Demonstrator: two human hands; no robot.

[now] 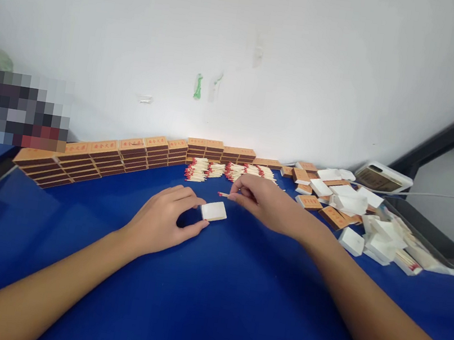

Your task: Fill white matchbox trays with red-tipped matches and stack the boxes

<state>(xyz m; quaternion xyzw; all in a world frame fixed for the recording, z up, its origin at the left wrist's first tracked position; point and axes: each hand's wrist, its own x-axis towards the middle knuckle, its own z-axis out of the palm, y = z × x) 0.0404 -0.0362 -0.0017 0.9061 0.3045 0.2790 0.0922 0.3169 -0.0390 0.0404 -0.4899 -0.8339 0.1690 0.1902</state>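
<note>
A small white matchbox tray (214,211) lies on the blue tabletop (208,292). Thumb and fingers of my left hand (169,215) grip its left end. Just above and to the right, my right hand (260,200) pinches a match (224,194) whose red head points left; whether there is more than one match in the pinch, I cannot tell. Beyond it are piles of loose red-headed matches (197,170), partly hidden by the right hand. How many matches the tray contains cannot be made out.
Orange-brown matchboxes (103,154) stand in stacks along the white wall (244,53). At the right lie jumbled white trays (348,202) and orange sleeves (333,217). Behind them are a white-cased phone (383,179) and a dark flat device (431,232). A pixelated patch covers the left edge.
</note>
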